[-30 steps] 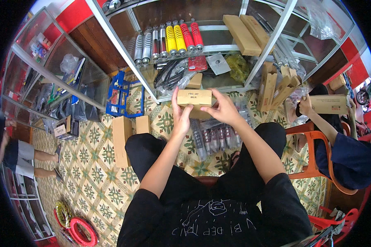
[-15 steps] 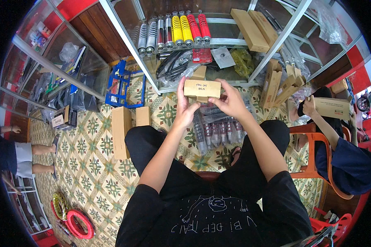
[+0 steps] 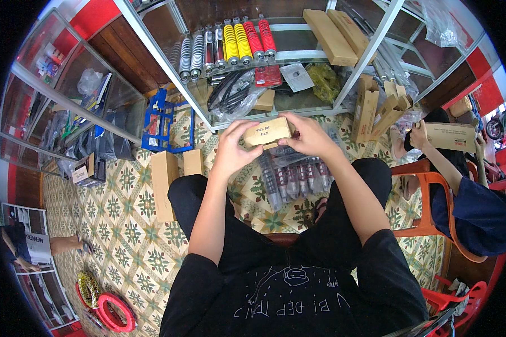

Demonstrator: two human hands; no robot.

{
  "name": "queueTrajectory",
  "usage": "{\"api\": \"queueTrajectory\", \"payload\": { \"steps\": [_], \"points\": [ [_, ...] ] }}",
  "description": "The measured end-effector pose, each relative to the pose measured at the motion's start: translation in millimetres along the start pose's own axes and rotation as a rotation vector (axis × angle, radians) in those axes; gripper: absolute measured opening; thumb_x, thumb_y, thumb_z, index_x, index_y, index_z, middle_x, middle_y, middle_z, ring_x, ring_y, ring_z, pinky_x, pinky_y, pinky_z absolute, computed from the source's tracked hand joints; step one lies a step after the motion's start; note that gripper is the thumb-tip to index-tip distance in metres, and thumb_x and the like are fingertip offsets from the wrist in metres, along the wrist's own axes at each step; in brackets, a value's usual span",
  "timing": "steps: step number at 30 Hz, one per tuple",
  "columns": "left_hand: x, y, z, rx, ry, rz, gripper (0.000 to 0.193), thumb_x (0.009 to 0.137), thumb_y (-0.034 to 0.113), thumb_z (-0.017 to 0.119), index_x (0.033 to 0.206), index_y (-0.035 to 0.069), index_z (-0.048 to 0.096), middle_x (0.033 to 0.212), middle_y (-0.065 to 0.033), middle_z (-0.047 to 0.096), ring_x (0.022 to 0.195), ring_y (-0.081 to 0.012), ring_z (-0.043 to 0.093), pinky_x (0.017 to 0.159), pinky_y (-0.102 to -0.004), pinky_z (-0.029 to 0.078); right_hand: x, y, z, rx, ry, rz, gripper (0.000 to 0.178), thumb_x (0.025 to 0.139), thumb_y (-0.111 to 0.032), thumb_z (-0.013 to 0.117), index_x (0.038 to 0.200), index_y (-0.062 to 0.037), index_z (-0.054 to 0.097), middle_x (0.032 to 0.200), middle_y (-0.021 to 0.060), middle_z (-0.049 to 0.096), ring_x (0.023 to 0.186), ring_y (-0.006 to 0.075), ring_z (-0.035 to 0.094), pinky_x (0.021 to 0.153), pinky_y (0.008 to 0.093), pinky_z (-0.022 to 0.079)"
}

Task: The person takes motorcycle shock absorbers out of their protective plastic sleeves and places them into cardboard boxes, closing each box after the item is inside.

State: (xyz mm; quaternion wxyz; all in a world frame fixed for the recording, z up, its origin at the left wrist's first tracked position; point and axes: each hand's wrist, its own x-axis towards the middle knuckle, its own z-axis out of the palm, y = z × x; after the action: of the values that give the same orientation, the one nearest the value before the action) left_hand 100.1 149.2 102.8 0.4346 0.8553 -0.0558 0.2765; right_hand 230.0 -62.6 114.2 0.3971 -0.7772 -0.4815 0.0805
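We grip a small cardboard box (image 3: 267, 133) end-on, left hand (image 3: 234, 147) and right hand (image 3: 308, 136) closed around it; shelving it probably needs a forward reach.

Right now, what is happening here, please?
A seated person holds a small cardboard box between the left hand and the right hand, above the lap. On the tiled floor in front lie wrapped shock absorbers and two longer cardboard boxes. A glass shelf behind carries shock absorbers with yellow and red springs. On the right, another person on an orange chair holds a long box.
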Motion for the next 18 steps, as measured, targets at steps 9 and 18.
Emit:
{"api": "queueTrajectory", "payload": {
  "steps": [9,18],
  "points": [
    [-2,19,4,0.239,-0.010,0.096,0.041,0.070,0.019,0.085,0.106,0.004,0.073,0.113,-0.0096,0.070,0.095,-0.0280,0.071,0.083,-0.0374,0.058,0,1,1,-0.036,-0.063,-0.012,0.066,0.077,-0.028,0.079,0.133,-0.0036,0.051,0.118,0.0261,0.064,0.107,0.0446,0.061,0.090,0.0483,0.050],
    [-6,-15,4,0.038,0.047,0.013,0.032,0.086,0.013,0.072,0.115,0.001,0.067,0.107,-0.0155,0.071,0.093,-0.0264,0.072,0.082,-0.0346,0.057,2,-6,1,-0.050,-0.136,0.070,0.064,0.077,-0.028,0.079,0.130,-0.0025,0.052,0.118,0.0259,0.063,0.109,0.0441,0.061,0.091,0.0482,0.050]
  ]
}}
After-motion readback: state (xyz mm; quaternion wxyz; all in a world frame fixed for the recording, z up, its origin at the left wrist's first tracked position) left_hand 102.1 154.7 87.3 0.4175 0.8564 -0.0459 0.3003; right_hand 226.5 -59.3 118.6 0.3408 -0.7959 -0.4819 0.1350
